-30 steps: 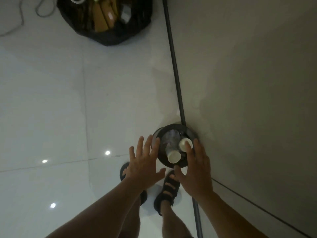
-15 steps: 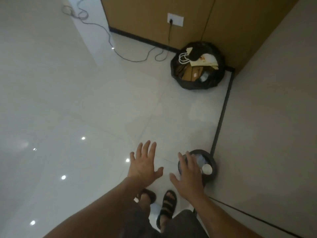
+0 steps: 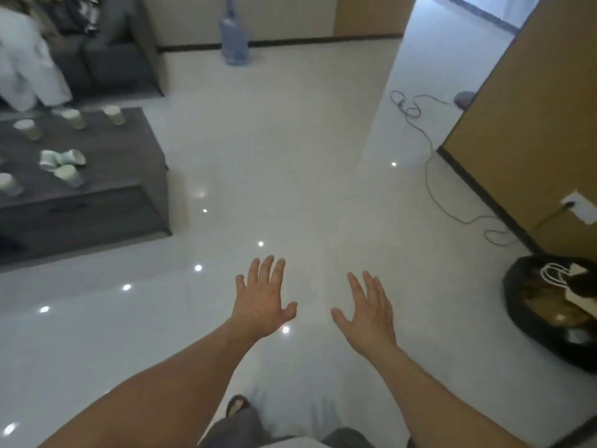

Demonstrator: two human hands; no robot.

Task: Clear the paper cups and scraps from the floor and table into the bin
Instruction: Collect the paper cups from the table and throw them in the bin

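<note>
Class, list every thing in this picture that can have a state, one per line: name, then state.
left hand: open, empty
right hand: open, empty
paper cups: upright on the table
crushed cups: flattened, lying on the table
black bag: open, partly filled
water bottle: upright on the floor
cable: plugged into the wall socket

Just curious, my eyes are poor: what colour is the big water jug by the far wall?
The water jug is pale blue, seen in the head view.
</note>
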